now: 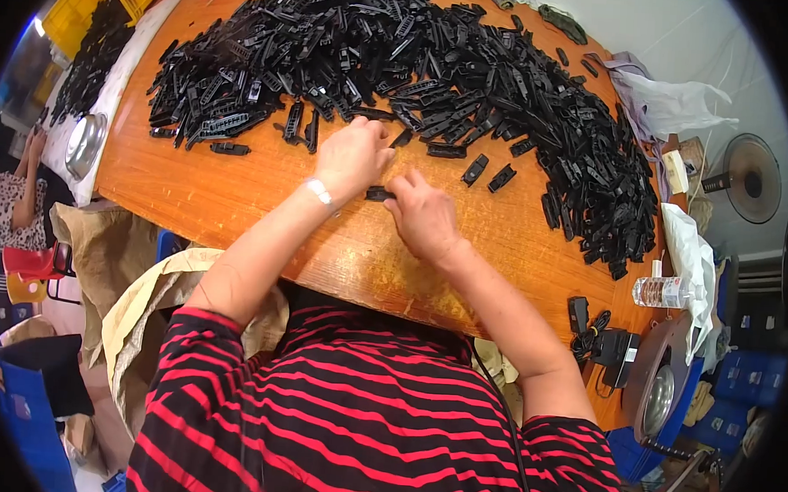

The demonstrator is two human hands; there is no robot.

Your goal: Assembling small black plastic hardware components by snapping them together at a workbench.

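A wide heap of small, long black plastic parts (351, 43) covers the far half of the wooden table. My left hand (354, 157) is at the near edge of the heap, its fingers curled inward. One small black piece (402, 138) is right beside its fingertips; whether they grip anything is hidden. Closer to me, my right hand (426, 216) pinches a short black plastic part (379, 194) at the tabletop with its thumb and fingers. Several loose black parts (475, 170) lie just beyond and to the right of my right hand.
The wooden tabletop (201, 191) curves around me. At right are a coiled black cable with an adapter (616, 349), a clear bottle (657, 292), a round lamp (660, 394) and a fan (749, 178). Another person (13, 195) sits at far left, near a metal dish (85, 146).
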